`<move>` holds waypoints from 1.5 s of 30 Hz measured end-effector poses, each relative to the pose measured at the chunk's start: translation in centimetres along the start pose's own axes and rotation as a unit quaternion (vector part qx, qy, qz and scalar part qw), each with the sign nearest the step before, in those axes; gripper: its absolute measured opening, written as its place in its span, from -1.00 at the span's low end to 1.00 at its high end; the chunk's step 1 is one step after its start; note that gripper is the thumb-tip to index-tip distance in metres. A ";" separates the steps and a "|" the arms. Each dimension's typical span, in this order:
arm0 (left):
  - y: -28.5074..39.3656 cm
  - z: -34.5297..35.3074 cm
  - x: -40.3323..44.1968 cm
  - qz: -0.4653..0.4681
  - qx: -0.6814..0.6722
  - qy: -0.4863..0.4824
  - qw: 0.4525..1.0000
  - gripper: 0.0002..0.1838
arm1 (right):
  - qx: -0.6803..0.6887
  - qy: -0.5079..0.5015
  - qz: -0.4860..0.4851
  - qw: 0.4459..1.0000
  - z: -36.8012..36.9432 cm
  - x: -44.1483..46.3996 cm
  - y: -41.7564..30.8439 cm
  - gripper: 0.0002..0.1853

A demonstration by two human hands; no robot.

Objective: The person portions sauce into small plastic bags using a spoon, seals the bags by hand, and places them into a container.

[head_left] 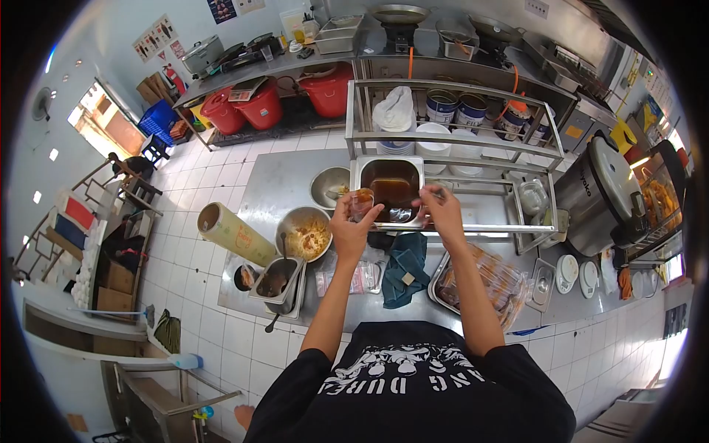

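Note:
My left hand (pixel 351 232) is closed around a small clear plastic cup (pixel 362 200) with reddish-orange contents, at the left rim of a steel pan (pixel 355 176). Dark brown liquid (pixel 391 184) fills part of that pan, and something clear and shiny lies near its front side. At the pan's right edge, my right hand (pixel 445 218) has its fingers pinched together on a small see-through piece, too unclear to name. A teal cloth (pixel 406 273) lies below the pan, between my forearms. Left of my left hand stands a steel bowl (pixel 325 249) of yellowish-orange food.
A steel rack (pixel 454 138) rises behind the pan. On the left are a tall yellowish roll (pixel 233 232) and a deep steel container (pixel 277 303) with a ladle. A tray of wrapped packets (pixel 484 277) lies right, near a large cooker (pixel 594 196) and white scales (pixel 567 273).

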State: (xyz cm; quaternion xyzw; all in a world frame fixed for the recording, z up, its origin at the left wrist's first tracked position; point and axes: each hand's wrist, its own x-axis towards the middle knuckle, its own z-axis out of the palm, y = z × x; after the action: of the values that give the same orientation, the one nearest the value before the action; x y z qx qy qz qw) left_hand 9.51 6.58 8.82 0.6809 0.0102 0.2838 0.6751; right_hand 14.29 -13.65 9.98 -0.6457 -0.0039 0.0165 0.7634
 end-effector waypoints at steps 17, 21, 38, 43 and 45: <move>4.5 0.2 -1.6 -0.081 -0.154 -0.032 0.984 -0.73 | 0.001 -0.156 -0.135 0.978 4.6 -2.8 -4.4 -0.88; 4.5 0.8 -1.7 -0.070 -0.155 -0.020 0.985 -0.74 | 0.071 -0.122 -0.093 0.986 5.4 -3.7 -3.8 -0.90; 2.2 1.9 -4.1 -0.054 -0.069 0.026 0.996 -0.75 | -0.086 -0.077 -0.101 0.988 4.9 -6.2 -1.2 -0.82; 2.7 1.0 -5.6 -0.104 -0.061 -0.046 0.992 -0.77 | -0.095 -0.102 -0.075 0.987 3.6 -7.9 -0.6 -0.82; 2.4 0.3 -6.5 -0.116 -0.024 -0.090 0.989 -0.76 | -0.095 -0.106 -0.098 0.985 3.3 -8.9 -0.1 -0.82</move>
State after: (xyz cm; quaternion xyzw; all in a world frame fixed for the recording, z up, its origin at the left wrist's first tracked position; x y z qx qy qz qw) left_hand 3.32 3.49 8.66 0.6813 0.0216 0.1413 0.7179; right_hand 5.28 -10.73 10.80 -0.7064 -0.1493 0.0097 0.6918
